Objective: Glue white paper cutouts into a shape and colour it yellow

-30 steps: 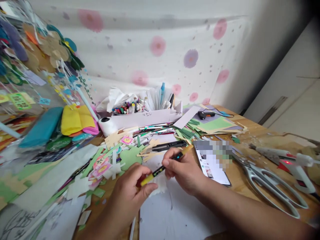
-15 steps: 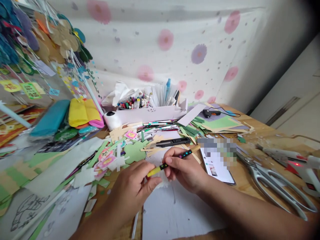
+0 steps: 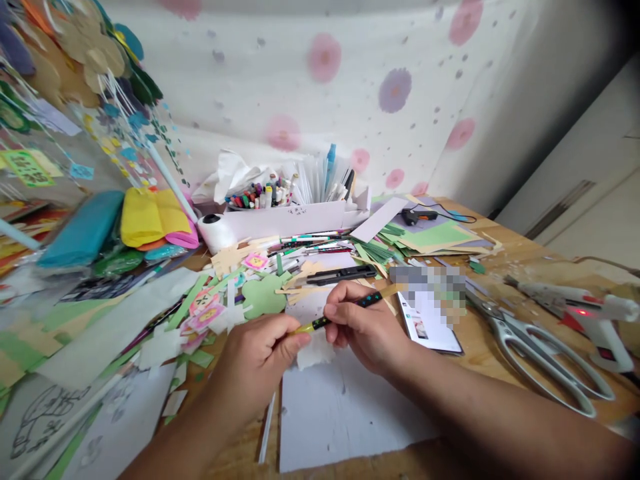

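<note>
Between my hands a slim, pen-like stick (image 3: 369, 299) slants up to the right. It is black with coloured specks, yellow at the left end and tan at the right. My left hand (image 3: 263, 353) pinches the yellow end between thumb and fingers. Thumb and curled fingers of my right hand (image 3: 367, 330) grip the black middle. Below the hands lies a white board (image 3: 345, 417), with a torn white scrap (image 3: 315, 351) at its upper edge. A black utility knife (image 3: 341, 275) rests just beyond my right hand.
Right of my hands are a phone (image 3: 433, 327), large scissors (image 3: 540, 360) and a glue gun (image 3: 590, 307) with a red light. Paper scraps (image 3: 265, 293) clutter the left. Behind stands a white box (image 3: 295, 220) of markers; hanging paper decorations (image 3: 95, 53) fill the upper left.
My left thumb has closed onto the stick's yellow end, which showed more before. The view has shifted, so the scene sits slightly left and higher.
</note>
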`<state>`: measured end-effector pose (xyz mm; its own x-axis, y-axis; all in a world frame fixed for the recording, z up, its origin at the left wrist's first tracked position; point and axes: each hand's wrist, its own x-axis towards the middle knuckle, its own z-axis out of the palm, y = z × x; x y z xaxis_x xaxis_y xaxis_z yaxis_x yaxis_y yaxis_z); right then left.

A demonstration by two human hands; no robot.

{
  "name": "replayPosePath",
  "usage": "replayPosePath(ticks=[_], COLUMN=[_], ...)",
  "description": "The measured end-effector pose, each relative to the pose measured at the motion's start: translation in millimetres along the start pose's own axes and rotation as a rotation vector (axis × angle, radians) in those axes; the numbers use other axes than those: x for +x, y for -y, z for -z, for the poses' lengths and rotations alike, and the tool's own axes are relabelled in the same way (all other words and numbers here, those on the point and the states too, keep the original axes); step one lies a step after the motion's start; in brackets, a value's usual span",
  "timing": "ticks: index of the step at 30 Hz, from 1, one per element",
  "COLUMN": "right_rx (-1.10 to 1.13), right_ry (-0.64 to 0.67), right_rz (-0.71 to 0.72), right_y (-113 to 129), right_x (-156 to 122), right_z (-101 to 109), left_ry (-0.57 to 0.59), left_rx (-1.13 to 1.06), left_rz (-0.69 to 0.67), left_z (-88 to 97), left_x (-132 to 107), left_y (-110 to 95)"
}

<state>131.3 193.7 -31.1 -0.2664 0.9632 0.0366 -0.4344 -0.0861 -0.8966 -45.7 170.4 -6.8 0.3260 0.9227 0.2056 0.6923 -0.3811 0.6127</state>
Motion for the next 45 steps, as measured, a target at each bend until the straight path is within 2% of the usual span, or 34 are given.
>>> replayPosePath(ticks=[8,13,16,20,24,26,29,33,36,39,42,45], right_rx=[-0.032,0.041,0.044,0.033,0.016,0.004,-0.048,-0.198,-0.186,-0.176,-0.288,-0.384], right_ry=[-0.088,-0.258,-0.248,-0.186,-0.205,-0.212,-0.149,-0.087,-0.029,0.073,0.148,0.134], right_rz=[0.033,0.205,0.205,0.152,0.124,0.121,0.138,0.203,0.235,0.355,0.445,0.499], right_y=[2.8,30.5,36.7,22.1,16.4,19.9,20.3,2.0,-8.6,-3.7,9.3,18.3], right_x=[-2.6,10.5,13.0,11.0,11.4,9.8,2.8,-10.7,-19.0,-26.7,-34.9,-41.0], right_z=[-4.4,16.1,20.7,16.2,14.4,14.8,17.8,25.7,25.9,18.8,10.6,6.1], left_ry=[0.111,0.055,0.059,0.062,0.093,0.126,0.202,0.247,0.174,0.062,0.01,-0.007], left_rx=[-0.157,0.004,0.115,0.25,0.294,0.245,0.258,0.274,0.247,0.161,-0.039,-0.271], left_rz=[0.136,0.238,0.244,0.264,0.275,0.204,0.099,0.051,0.027,0.034,0.088,0.2], left_z=[1.5,18.6,18.7,11.4,12.2,10.8,2.1,-9.9,-10.6,-8.0,-8.5,-13.2], left_x=[1.1,7.3,13.2,16.2,9.6,4.7,-0.4,-1.3,-2.7,-6.9,-11.4,-13.9], left_y=[7.9,28.3,40.0,47.4,38.1,28.4,17.2,14.6,11.8,1.0,-12.3,-19.3])
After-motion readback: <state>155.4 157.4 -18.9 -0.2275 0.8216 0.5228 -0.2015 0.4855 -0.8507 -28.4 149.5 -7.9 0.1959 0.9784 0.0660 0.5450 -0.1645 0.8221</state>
